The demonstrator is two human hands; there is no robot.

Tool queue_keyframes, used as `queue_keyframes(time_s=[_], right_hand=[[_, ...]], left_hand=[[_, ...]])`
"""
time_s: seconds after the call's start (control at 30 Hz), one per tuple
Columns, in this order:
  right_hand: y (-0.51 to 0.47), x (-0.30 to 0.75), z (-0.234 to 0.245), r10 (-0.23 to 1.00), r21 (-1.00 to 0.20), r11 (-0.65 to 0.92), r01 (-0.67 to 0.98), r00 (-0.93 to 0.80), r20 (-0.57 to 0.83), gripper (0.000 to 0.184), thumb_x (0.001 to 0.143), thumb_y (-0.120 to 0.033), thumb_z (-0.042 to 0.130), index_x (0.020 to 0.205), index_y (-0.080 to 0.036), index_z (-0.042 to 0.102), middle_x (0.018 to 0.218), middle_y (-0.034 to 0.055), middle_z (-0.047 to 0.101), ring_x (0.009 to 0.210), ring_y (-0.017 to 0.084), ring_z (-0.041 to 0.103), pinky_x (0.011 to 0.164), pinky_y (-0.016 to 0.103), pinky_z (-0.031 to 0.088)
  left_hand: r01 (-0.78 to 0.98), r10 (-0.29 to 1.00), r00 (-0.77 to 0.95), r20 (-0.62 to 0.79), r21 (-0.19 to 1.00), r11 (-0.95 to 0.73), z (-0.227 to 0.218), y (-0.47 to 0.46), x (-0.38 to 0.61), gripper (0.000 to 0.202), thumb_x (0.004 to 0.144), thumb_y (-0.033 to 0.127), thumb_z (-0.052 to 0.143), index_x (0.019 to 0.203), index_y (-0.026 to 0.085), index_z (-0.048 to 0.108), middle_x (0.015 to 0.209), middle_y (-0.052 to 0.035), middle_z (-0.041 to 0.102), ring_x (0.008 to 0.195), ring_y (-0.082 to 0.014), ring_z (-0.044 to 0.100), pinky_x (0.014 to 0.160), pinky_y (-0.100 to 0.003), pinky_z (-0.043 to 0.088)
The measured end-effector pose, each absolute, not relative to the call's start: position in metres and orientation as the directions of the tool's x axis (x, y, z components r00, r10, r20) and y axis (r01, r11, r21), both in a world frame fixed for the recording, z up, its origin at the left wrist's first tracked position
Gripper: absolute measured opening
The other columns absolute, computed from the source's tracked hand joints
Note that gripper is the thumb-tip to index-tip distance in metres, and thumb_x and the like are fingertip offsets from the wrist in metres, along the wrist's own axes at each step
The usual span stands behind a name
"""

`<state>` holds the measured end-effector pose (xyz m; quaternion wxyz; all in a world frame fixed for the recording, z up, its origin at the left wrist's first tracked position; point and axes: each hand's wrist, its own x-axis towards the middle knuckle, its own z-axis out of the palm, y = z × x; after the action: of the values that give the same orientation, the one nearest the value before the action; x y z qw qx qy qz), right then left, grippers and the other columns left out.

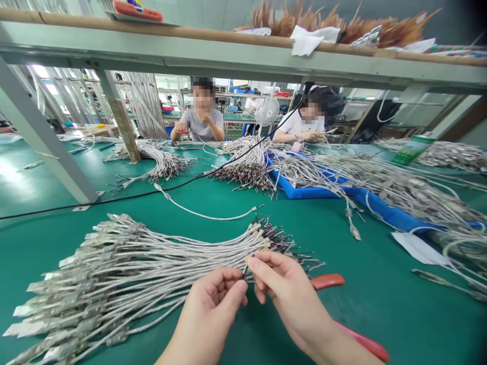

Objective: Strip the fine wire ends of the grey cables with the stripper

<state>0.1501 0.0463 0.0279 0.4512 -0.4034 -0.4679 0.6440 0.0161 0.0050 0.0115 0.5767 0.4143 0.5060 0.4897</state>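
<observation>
A worker's left hand (pixel 218 306) and right hand (pixel 276 279) pinch a slim wire (pixel 244 269) between thumb and forefinger over the near part of a green table (pixel 380 299), by the stripped-end side of a bundle of white cables (pixel 182 253). The piece is so thin, and so covered by fingertips, that it could slip from either pinch; a hard tug might nick or snap it. Crowded close by, the bundle's loose ends could snag on a sleeve or knuckle, and the red-handled tool (pixel 329 281), partly hidden beyond the right wrist, could be knocked toward the table's near edge, out of frame.

Farther in, a single cable (pixel 205 216) lies apart, below a black cord (pixel 182 181) that crosses from the left edge and could catch a cable dragged over it. Toward the right edge, blue trays (pixel 312 192) brim with more cables, near a white paper (pixel 416 248). Two co-workers sit at the far edge, one in gray (pixel 203 124), one in white (pixel 300 121), with a fan (pixel 267 111) behind them and a metal-framed shelf (pixel 213 48) overhead.
</observation>
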Motion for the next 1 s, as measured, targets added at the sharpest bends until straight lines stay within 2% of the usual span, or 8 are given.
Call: queue_keyframes(time_s=[0.17,0.4,0.63,0.73,0.87,1.0], right_hand=[[0.0463,0.1517,0.0253,0.955,-0.976,-0.134,-0.172,-0.285,-0.081,0.028,0.080,-0.038,0.073,0.065,-0.016,0.065,0.052,-0.0034,0.048,0.049,0.012,0.042,0.050,0.025,0.033],[0.0443,0.1494,0.0239,0.963,-0.969,-0.156,-0.193,-0.248,-0.105,0.027,0.076,-0.042,0.077,0.075,-0.016,0.068,0.051,-0.0040,0.051,0.046,0.011,0.044,0.048,0.024,0.036],[0.0415,0.1488,0.0237,0.959,-0.992,-0.066,-0.112,-0.281,-0.032,0.026,0.078,-0.040,0.076,0.076,-0.017,0.065,0.055,-0.0032,0.054,0.047,0.012,0.048,0.048,0.024,0.037],[0.0419,0.1505,0.0253,0.959,-0.996,-0.031,-0.086,-0.282,-0.005,0.024,0.080,-0.037,0.073,0.073,-0.016,0.064,0.056,-0.0031,0.053,0.048,0.011,0.047,0.049,0.024,0.037],[0.0423,0.1534,0.0273,0.967,-0.988,-0.020,-0.153,-0.255,0.020,0.025,0.081,-0.035,0.073,0.069,-0.017,0.061,0.057,-0.0043,0.050,0.048,0.010,0.045,0.049,0.024,0.035],[0.0416,0.1535,0.0280,0.973,-0.964,-0.062,-0.258,-0.230,-0.001,0.024,0.080,-0.033,0.076,0.068,-0.017,0.061,0.057,-0.0053,0.046,0.047,0.008,0.039,0.046,0.023,0.029]], left_hand=[[-0.176,0.980,-0.013,-0.198,0.965,0.193,0.0111,0.0054,0.0183,0.033,0.075,0.044,0.069,0.082,0.013,0.061,0.066,0.0003,0.059,0.045,-0.0050,0.037,0.040,-0.016,0.027],[-0.204,0.975,-0.051,-0.218,0.958,0.203,0.0106,0.0049,0.0189,0.036,0.072,0.047,0.070,0.080,0.014,0.058,0.062,0.0023,0.057,0.040,-0.0041,0.037,0.035,-0.015,0.026],[-0.208,0.971,-0.035,-0.238,0.952,0.225,0.0176,0.0045,0.0201,0.040,0.068,0.052,0.072,0.072,0.015,0.056,0.047,0.0067,0.047,0.035,-0.0037,0.032,0.034,-0.015,0.022],[-0.204,0.971,-0.035,-0.235,0.953,0.223,0.0173,0.0040,0.0195,0.041,0.068,0.053,0.072,0.072,0.015,0.057,0.051,0.0046,0.051,0.036,-0.0036,0.032,0.035,-0.016,0.022],[-0.163,0.986,-0.048,-0.161,0.975,0.151,0.0177,0.0030,0.0166,0.039,0.070,0.051,0.072,0.073,0.014,0.061,0.062,0.0009,0.056,0.042,-0.0045,0.035,0.039,-0.017,0.025],[-0.138,0.987,-0.019,-0.158,0.978,0.154,0.0177,0.0026,0.0149,0.038,0.073,0.052,0.070,0.075,0.014,0.062,0.061,0.0015,0.055,0.042,-0.0044,0.031,0.040,-0.018,0.021]])
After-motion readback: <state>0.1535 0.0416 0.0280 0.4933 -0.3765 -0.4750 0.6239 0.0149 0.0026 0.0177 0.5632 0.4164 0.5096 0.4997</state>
